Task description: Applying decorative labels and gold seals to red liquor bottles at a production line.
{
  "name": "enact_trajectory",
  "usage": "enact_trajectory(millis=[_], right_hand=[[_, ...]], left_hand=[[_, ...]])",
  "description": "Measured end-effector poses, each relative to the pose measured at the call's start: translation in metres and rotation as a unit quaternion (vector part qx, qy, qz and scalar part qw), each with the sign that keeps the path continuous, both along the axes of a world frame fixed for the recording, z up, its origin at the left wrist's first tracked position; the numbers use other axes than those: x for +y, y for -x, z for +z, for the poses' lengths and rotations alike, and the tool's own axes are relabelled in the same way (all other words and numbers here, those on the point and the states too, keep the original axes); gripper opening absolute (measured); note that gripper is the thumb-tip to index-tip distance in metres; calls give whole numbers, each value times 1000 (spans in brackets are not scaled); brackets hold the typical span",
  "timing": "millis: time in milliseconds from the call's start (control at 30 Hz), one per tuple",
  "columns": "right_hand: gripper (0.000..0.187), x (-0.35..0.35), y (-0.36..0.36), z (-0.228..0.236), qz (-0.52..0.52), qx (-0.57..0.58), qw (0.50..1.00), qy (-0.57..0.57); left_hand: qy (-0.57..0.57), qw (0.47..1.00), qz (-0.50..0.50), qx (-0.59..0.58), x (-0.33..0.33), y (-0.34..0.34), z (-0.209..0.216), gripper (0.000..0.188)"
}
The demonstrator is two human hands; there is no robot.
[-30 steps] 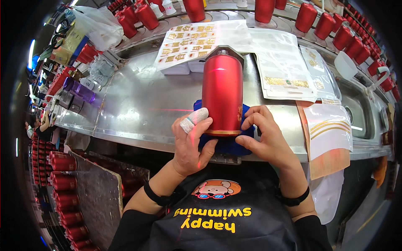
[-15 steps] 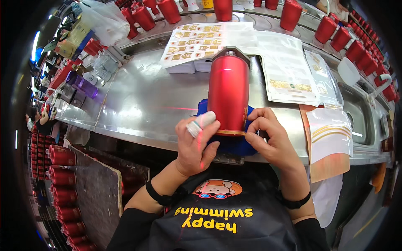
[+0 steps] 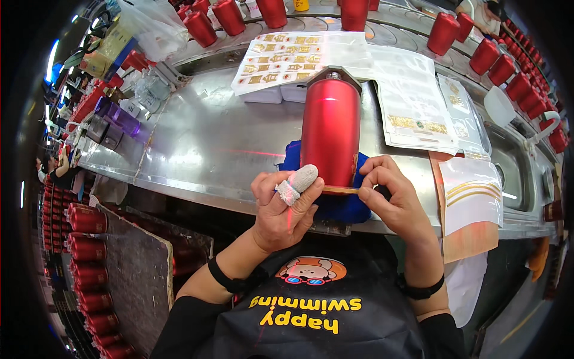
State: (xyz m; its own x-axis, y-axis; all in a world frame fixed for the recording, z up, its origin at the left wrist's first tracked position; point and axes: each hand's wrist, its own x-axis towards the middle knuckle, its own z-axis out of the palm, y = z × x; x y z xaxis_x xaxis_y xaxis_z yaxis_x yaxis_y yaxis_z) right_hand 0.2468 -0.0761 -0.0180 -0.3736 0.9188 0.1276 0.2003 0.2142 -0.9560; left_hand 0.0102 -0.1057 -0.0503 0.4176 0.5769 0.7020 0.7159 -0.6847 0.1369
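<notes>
A large red bottle [image 3: 330,131] lies on its side in front of me, base toward me, its neck against a dark angled support [image 3: 353,79]. Under its near end is a blue cloth [image 3: 344,209]. A thin gold strip [image 3: 341,190] runs across the edge of the base. My right hand [image 3: 396,200] pinches the strip's right end between thumb and index finger. At its left end, the thumb and index finger of my left hand [image 3: 278,209] close on the strip; a grey fabric sleeve [image 3: 301,179] covers one finger.
Decal sheets [image 3: 281,60] and paper stacks [image 3: 415,113] lie beyond the bottle. A white sheet with gold strips [image 3: 472,188] sits at right, near a metal sink [image 3: 508,167]. Red bottles [image 3: 443,33] stand along a conveyor [image 3: 394,27]. A purple bottle [image 3: 119,119] is at left.
My left hand has shifted slightly up and right to the strip's left end. The strip's right end now stretches out from the base to my right fingers. Conveyor bottles have moved right.
</notes>
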Motion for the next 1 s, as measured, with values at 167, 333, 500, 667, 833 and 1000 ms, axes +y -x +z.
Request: enact_trajectory(millis=[167,333,500,667,833,1000], right_hand=[[11,2,2,-7,3,-5,1000,-23],[12,3,2,-11,8,-5,1000,-18],[12,4,5,-14,3,-7,1000,-26],[10,3,5,-11,-3,-23,999,-27],[9,0,0,-15,-21,-4,999,-42],[14,-4,0,-12,-42,-6,999,-26]], left_hand=[[0,1000,4,4,0,0,4,39],[52,998,32,1,5,-10,24,58],[74,996,54,11,15,-17,22,71],[59,997,53,-8,17,-9,7,67],[164,981,-12,-99,19,1,5,67],[329,874,-104,-341,21,1,5,70]])
